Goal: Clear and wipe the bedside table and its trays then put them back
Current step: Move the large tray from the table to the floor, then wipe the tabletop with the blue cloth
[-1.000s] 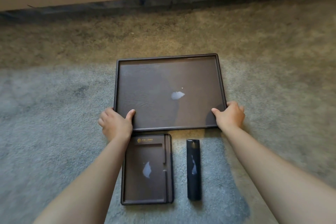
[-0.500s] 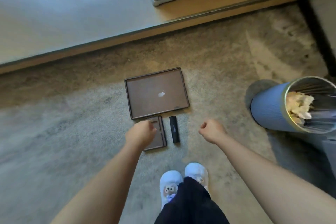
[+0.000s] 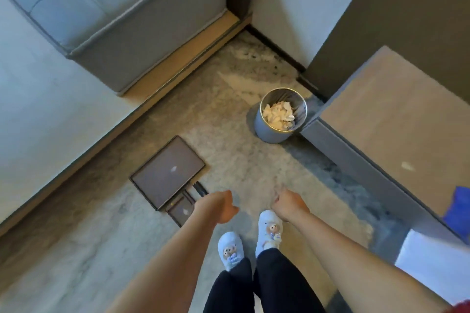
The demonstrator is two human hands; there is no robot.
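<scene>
A large dark brown tray (image 3: 167, 173) lies on the grey carpet, left of centre. Touching its near corner are a small dark tray (image 3: 181, 209) and a slim black remote (image 3: 199, 189), both partly hidden by my left arm. The bedside table (image 3: 391, 119), with a bare tan top, stands at the right, and a blue cloth (image 3: 459, 211) rests on its near edge. My left hand (image 3: 220, 207) hangs loosely curled above the carpet and holds nothing. My right hand (image 3: 288, 202) is also loosely curled and holds nothing.
A round grey bin (image 3: 281, 115) full of crumpled paper stands against the bedside table's corner. A grey upholstered bench (image 3: 109, 7) on a wooden plinth fills the upper left. A white sheet (image 3: 432, 264) lies at the lower right. My slippered feet (image 3: 250, 239) stand on the carpet.
Both hands have let go of the large tray, which stays on the carpet. I have stood up and turned right, so the bedside table and bin have come into view.
</scene>
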